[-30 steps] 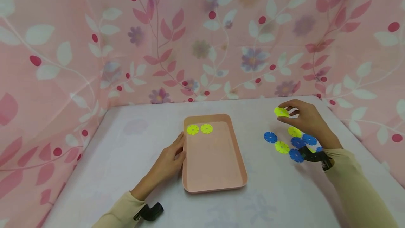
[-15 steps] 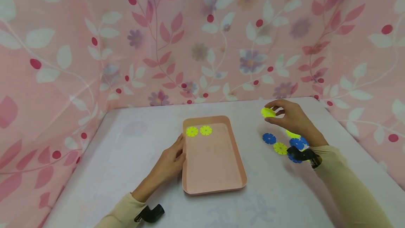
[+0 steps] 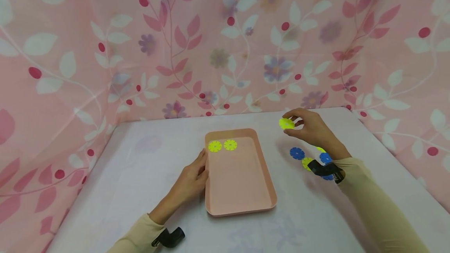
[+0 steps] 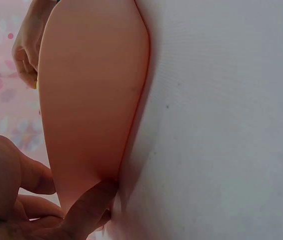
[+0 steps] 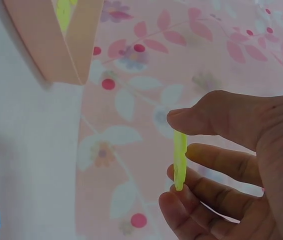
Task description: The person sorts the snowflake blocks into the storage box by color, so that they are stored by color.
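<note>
In the head view my right hand [image 3: 309,127] pinches a yellow notched disc [image 3: 286,123] between thumb and fingers, raised above the table's far right part. The right wrist view shows this disc [image 5: 180,160] edge-on, the thumb at one end and fingertips at the other. My left hand [image 3: 191,179] rests against the outer left wall of a pink tray [image 3: 242,190]. Seen from the left wrist, its fingers touch the tray's side wall [image 4: 94,90]. Two yellow discs, a left one [image 3: 215,146] and a right one [image 3: 230,145], lie side by side at the tray's far end.
Under the right forearm lie loose discs, among them a blue one [image 3: 297,153] and a yellow one [image 3: 307,163]; the arm partly hides others. A white cloth covers the table [image 3: 154,159]. Pink floral curtain [image 3: 218,50] surrounds its back and sides.
My right hand has moved left toward the tray, carrying the yellow disc, and now its forearm covers more of the loose discs. The left hand stays at the tray's wall.
</note>
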Demonstrator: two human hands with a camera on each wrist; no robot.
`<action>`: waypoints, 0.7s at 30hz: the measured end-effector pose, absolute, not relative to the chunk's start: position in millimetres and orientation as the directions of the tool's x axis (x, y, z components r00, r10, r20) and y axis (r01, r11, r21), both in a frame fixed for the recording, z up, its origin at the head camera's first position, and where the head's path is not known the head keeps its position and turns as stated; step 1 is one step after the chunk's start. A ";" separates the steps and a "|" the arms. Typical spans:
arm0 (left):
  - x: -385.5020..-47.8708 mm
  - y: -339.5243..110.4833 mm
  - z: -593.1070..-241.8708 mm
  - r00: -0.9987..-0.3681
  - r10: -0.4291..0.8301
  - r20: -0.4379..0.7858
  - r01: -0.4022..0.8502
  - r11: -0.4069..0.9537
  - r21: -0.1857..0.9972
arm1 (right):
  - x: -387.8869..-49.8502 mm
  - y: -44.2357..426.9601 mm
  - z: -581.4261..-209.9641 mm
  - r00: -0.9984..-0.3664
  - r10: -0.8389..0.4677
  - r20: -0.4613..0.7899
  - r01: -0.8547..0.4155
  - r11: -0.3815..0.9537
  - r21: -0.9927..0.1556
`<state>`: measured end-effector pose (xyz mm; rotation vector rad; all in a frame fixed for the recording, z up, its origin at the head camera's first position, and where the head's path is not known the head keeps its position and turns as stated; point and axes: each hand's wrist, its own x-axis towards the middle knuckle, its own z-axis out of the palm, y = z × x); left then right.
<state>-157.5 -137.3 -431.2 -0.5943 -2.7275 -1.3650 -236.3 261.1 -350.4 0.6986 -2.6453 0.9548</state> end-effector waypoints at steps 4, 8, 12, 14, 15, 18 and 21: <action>-158.2 -134.7 -431.9 -0.925 0.322 0.202 0.354 0.540 0.764 | -241.1 254.2 -353.4 -0.846 -0.373 0.380 -0.531 0.651 -0.543; -158.4 -131.7 -431.6 -0.928 0.322 0.189 0.346 0.549 0.761 | -244.5 246.5 -355.1 -0.839 -0.385 0.384 -0.543 0.636 -0.548; -157.7 -129.5 -430.5 -0.931 0.314 0.187 0.340 0.555 0.759 | -245.8 238.6 -354.9 -0.841 -0.388 0.376 -0.540 0.636 -0.551; -157.4 -128.8 -430.2 -0.931 0.312 0.188 0.340 0.557 0.758 | -246.3 234.5 -355.3 -0.844 -0.392 0.365 -0.535 0.636 -0.556; -157.2 -128.5 -430.2 -0.931 0.311 0.190 0.341 0.559 0.756 | -246.5 232.6 -355.9 -0.846 -0.394 0.359 -0.533 0.635 -0.559; -157.1 -127.8 -430.5 -0.931 0.310 0.192 0.342 0.563 0.753 | -247.7 227.4 -359.2 -0.849 -0.400 0.344 -0.528 0.632 -0.568; -157.3 -127.5 -430.9 -0.930 0.312 0.193 0.345 0.562 0.752 | -248.7 222.9 -363.0 -0.850 -0.404 0.338 -0.527 0.622 -0.580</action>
